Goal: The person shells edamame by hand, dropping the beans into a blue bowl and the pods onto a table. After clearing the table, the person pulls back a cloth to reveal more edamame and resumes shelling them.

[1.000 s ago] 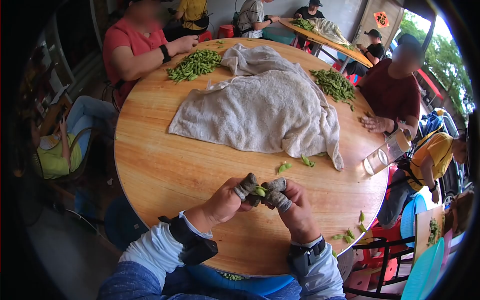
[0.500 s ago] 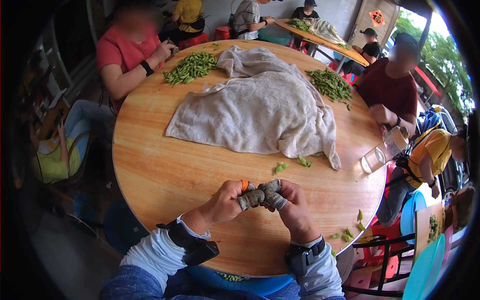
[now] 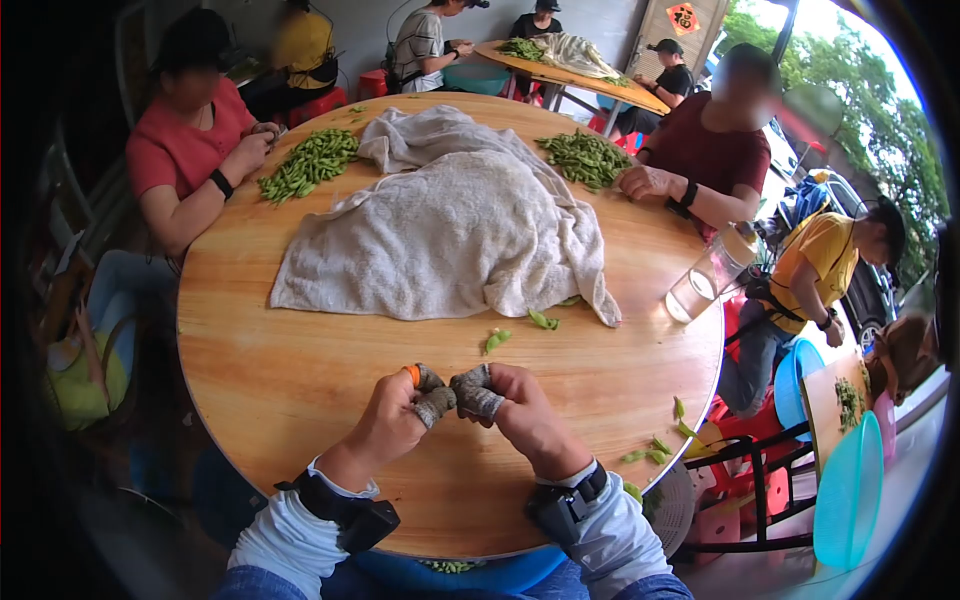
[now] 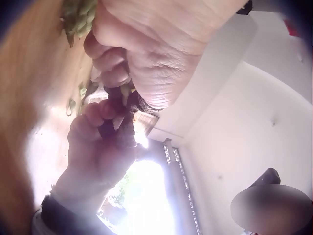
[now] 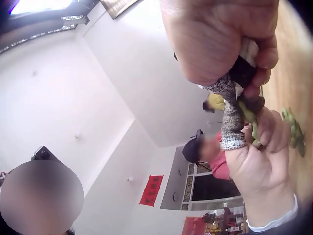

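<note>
Finger covers of grey knit wrap the thumbs and forefingers of both hands, whose tips meet above the near table half. The left hand [image 3: 392,412] and right hand [image 3: 522,412] pinch a green pod [image 5: 248,114] between them, seen in the right wrist view; fingers hide it in the head view. In the left wrist view, part of the pod [image 4: 125,92] shows beside the left fingers. An orange band is on a left finger. Two loose pods [image 3: 496,341] lie beyond the hands, near the cloth [image 3: 440,230].
Pod piles [image 3: 310,164] [image 3: 584,159] flank the cloth at the far side, with a seated person at each. A clear container [image 3: 695,285] stands at the right edge; several pods [image 3: 655,450] lie nearer. Below the table's near edge is a blue basin [image 3: 470,575].
The head view has swung, shifting the table leftward. The pod visible between the fingertips a second ago is covered in the head view. The person at right has moved a hand to their pile.
</note>
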Available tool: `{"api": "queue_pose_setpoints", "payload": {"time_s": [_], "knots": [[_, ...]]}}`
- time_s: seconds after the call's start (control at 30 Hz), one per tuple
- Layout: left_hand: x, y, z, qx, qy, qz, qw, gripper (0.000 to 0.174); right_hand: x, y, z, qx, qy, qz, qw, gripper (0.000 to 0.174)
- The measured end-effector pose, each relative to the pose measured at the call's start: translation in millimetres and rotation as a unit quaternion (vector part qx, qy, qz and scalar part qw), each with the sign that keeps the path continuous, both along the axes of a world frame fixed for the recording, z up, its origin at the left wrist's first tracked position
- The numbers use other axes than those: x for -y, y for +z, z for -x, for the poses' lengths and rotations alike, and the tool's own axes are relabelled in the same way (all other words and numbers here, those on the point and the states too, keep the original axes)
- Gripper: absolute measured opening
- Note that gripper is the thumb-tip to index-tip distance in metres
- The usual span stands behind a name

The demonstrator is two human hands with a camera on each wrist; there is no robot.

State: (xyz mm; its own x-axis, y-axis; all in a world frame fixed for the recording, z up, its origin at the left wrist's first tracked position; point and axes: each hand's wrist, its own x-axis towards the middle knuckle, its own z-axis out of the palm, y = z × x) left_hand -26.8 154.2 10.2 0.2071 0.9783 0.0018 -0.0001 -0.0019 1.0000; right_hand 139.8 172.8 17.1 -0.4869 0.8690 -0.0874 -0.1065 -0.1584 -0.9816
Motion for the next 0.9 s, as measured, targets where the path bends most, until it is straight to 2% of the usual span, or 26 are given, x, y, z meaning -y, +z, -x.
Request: {"api": "queue_pose_setpoints", "payload": {"time_s": [0.1, 0.2, 0.37, 0.57, 0.7, 0.8, 0.83, 0.9], "knots": [[-0.9, -2.0, 2.1, -0.045, -0.010, -0.065, 0.997, 0.005, 1.2, -0.1, 2.4, 0.007, 0.000, 0.000, 1.000, 0.009], [-0.7, 1.8, 2.4, -0.062, -0.013, -0.067, 0.996, 0.007, 0.9, -2.4, 3.6, 0.009, -0.001, -0.006, 1.000, 0.009], [-1.3, -0.1, 1.5, 0.018, -0.018, 0.010, 1.000, 0.010, 1.6, -2.0, 3.8, 0.029, -0.004, -0.042, 0.999, 0.008], [-2.3, -2.2, -2.8, 0.106, 0.000, 0.076, 0.992, 0.015, 2.0, -1.7, 5.8, 0.019, -0.039, -0.034, 0.998, 0.007], [-3.8, 2.5, 4.4, 0.144, -0.001, 0.108, 0.984, 0.021, -3.7, 9.0, -14.8, -0.030, -0.149, -0.069, 0.986, 0.015], [-8.5, 2.9, 12.6, 0.181, 0.006, 0.122, 0.976, 0.023, -13.6, 8.7, -39.0, 0.007, -0.221, -0.121, 0.968, 0.015], [-8.3, -1.0, 13.2, 0.200, -0.001, 0.121, 0.972, 0.023, -13.5, 9.9, -41.7, 0.007, -0.214, -0.130, 0.968, 0.013], [-10.5, -4.5, 10.5, 0.204, -0.003, 0.110, 0.973, 0.021, -23.2, 10.2, -52.5, 0.135, -0.164, -0.141, 0.967, 0.014]]}}
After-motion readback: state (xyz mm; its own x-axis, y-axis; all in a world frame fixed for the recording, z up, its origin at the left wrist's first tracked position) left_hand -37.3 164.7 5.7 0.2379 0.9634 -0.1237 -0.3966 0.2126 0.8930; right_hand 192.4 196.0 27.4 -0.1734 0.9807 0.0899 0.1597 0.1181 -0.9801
